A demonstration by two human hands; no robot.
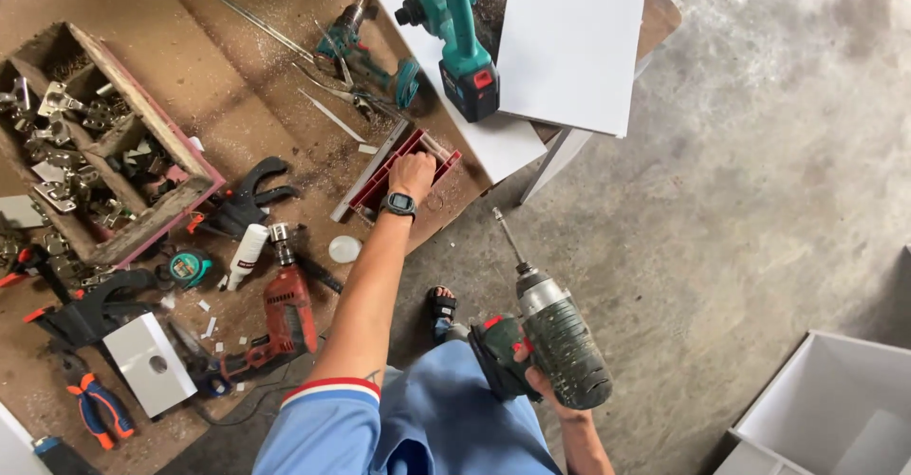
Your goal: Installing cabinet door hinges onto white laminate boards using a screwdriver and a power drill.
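My left hand (412, 173) reaches forward into a small red compartment tray (449, 163) at the near edge of the brown workbench (218, 76). Its fingers are curled down inside the tray, and whatever they touch is hidden. A dark watch (399, 204) sits on that wrist. My right hand (533, 372) grips a green and grey cordless driver (555, 337) with a red and black handle. The driver's long bit (506, 231) points up and away over the concrete floor.
On the bench lie a teal cordless tool (446, 19), white panels (569, 38), a wooden box of metal hinges (95, 143), a red corded drill (285, 309), orange pliers (100, 409), black clamps (247, 195) and a white block (147, 361). A white cabinet box (835, 409) stands at the lower right.
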